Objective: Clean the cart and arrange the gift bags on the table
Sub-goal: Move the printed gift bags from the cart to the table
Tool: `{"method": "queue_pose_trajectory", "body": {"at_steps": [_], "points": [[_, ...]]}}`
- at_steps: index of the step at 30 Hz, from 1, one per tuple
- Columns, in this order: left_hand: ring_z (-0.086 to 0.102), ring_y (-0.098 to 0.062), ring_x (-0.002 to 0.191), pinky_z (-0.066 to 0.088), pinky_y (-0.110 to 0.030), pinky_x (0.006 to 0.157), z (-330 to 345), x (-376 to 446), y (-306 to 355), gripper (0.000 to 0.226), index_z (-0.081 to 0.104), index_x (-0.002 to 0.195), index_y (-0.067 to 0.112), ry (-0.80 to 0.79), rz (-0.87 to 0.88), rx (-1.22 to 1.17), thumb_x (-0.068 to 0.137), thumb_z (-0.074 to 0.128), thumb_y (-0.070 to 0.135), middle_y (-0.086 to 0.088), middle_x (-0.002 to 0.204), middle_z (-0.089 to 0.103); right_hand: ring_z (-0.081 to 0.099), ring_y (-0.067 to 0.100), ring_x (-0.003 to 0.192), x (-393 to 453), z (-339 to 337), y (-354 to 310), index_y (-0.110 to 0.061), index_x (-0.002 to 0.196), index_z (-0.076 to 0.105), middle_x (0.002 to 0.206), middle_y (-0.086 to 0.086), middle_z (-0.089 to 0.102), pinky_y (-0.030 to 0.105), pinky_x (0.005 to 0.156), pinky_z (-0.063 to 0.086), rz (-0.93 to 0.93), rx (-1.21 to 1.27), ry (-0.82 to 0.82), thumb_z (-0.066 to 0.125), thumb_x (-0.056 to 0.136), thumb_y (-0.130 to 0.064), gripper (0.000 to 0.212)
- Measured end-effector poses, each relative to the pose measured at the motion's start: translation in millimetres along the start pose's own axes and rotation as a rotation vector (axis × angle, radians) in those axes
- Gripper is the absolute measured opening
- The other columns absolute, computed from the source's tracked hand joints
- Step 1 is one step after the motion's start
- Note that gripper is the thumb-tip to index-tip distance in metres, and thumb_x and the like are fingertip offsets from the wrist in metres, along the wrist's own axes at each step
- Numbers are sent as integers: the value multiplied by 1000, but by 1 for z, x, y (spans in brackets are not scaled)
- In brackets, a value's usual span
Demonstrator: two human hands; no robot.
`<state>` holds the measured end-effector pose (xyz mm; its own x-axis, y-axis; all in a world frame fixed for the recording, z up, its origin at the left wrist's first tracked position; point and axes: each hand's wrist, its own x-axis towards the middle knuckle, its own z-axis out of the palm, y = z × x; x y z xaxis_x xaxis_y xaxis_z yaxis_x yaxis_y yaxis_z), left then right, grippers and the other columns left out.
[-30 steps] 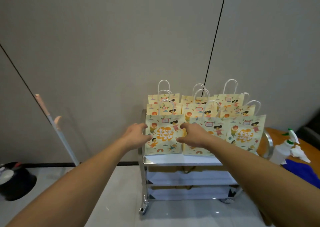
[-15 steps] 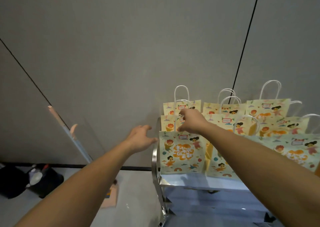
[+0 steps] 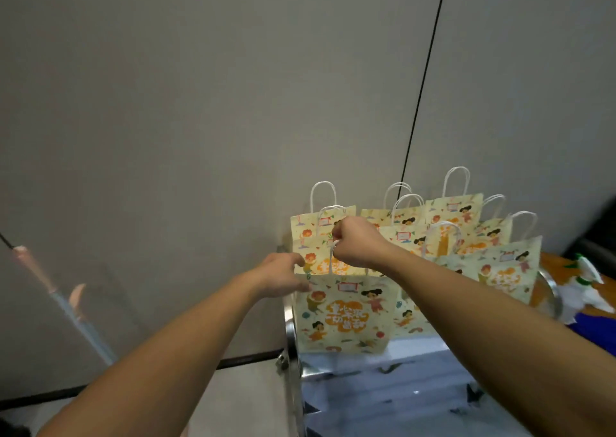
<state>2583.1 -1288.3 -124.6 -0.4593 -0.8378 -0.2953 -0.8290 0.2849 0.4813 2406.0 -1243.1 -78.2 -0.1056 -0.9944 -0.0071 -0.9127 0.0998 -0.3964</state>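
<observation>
Several yellow cartoon-print gift bags with white handles stand on the top shelf of a steel cart (image 3: 290,333). The front-left gift bag (image 3: 345,316) is nearest me. My right hand (image 3: 358,246) is curled into a fist around that bag's white handle, just above its top edge. My left hand (image 3: 280,278) touches the bag's upper left corner with its fingertips; its fingers lie loosely bent. The other gift bags (image 3: 466,233) fill the shelf behind and to the right.
A grey panelled wall stands right behind the cart. At the right edge is an orange table (image 3: 563,263) with a white spray bottle (image 3: 588,271) and a blue cloth (image 3: 596,331). A glass panel edge (image 3: 63,300) rises at the left.
My right hand went from the bag's front up to its handle and closed on it. My left hand came off, then returned to the bag's upper left corner. The view drew closer.
</observation>
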Motion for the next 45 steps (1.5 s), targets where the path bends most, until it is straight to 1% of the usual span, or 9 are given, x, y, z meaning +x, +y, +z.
{"method": "queue_pose_trajectory", "body": {"at_steps": [4,9,12,16,20,31,36,41,45], "points": [[56,-19,114,50,-32,94,0,-21,1,43,63,126,19,23,137,-29,91,72,40,-1,127,60,60,22,74,-46,-19,-23,-11,80,71,77,0,64,30,57,49,62,-13,129,57,80,-2,17],[62,-12,97,51,-25,73,20,-49,17,7,68,93,23,12,279,-152,90,74,27,5,102,66,49,18,63,-116,-33,-29,-15,61,54,62,0,48,24,49,31,229,-4,249,55,81,-1,23],[62,-12,86,51,-28,68,42,-69,38,8,70,84,23,-10,325,-120,88,76,26,4,92,67,47,19,63,-167,-34,-18,-20,56,44,62,1,45,26,48,34,344,35,252,55,81,0,33],[58,-14,75,46,-30,61,75,-97,83,16,69,74,24,-80,439,43,87,76,30,3,80,65,61,24,73,-233,-34,7,-2,78,69,79,12,65,36,59,54,474,84,325,60,77,-4,10],[52,-15,71,35,-27,55,126,-140,143,27,59,67,22,-170,583,192,90,72,23,2,71,55,53,26,62,-320,-35,39,2,71,61,66,14,52,36,51,45,586,137,368,58,77,-2,8],[64,-8,82,55,-26,70,345,-340,315,9,63,83,25,-393,1039,588,89,70,24,6,88,66,58,22,73,-649,-6,112,-16,65,60,68,3,55,35,65,52,990,239,582,57,83,-4,22],[66,-12,85,60,-34,80,451,-445,366,12,65,93,23,-497,1236,689,91,69,34,4,93,68,49,22,71,-785,13,125,-23,57,41,65,-1,45,27,57,35,1200,221,628,57,83,-4,35],[64,-17,85,57,-34,75,539,-543,400,17,69,93,21,-575,1462,750,92,64,37,3,93,68,57,23,72,-908,35,132,-19,64,55,69,0,55,27,56,40,1451,258,699,56,81,-6,22],[60,-15,81,47,-28,65,598,-617,424,15,61,84,25,-703,1633,843,94,63,36,4,89,64,55,25,70,-993,55,129,-23,58,46,67,-1,50,28,52,42,1672,306,808,54,78,-6,28]]}}
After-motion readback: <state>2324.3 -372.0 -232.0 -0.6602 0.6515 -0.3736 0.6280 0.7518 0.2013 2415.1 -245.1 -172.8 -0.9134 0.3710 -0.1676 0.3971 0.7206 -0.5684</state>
